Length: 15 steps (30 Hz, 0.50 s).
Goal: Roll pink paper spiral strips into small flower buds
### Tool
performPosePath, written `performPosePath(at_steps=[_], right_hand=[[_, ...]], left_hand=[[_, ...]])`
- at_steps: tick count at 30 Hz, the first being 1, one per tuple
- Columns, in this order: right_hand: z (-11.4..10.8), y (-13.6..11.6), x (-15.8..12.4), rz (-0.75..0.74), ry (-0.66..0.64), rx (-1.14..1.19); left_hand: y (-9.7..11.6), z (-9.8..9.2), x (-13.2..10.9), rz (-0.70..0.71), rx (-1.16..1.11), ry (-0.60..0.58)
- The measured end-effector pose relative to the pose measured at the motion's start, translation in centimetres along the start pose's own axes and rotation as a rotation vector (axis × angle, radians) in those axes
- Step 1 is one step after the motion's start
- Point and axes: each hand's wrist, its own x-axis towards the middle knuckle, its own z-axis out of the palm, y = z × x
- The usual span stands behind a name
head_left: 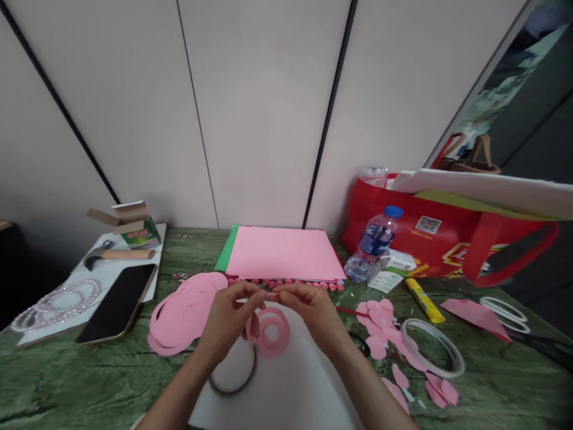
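Over on the left of the green wooden table [67,376] I see one white board [160,251] bearing a coil of pearly beads [94,288], one hammer [120,255] and one open box [141,234]; one phone [117,304] lies partly across its edge. Next comes a single heap of pink paper rounds [179,316], overlapping one another. Just right of it, the left hand [233,313] has its fingertips closed on one end of a pink strip [271,295], above one thin dark hoop [230,392] on a white sheet [304,388]. One pink spiral [283,334] shows beneath the strip. Behind, a stack of pink sheets [282,254] lies with green showing at its left; along its near edge runs a row of small pink rolls [280,282], more than a dozen, I'd say, though the hands may hide some. The right hand [313,307] pinches the strip's other end. Farther right stand one blue-capped bottle [375,242] and one red bag [452,230], with one yellow tube [425,300], scattered pink petals [378,313] and one tape roll [454,361] nearer.
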Motion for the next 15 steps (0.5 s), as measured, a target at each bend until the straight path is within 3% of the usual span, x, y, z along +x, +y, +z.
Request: performPosePath(at_steps=[15], right_hand=[[0.39, -0.35, -0.12, 0.013, 0.071, -0.020]], left_hand=[[0.10, 0.02, -0.03, 0.006, -0.014, -0.009]])
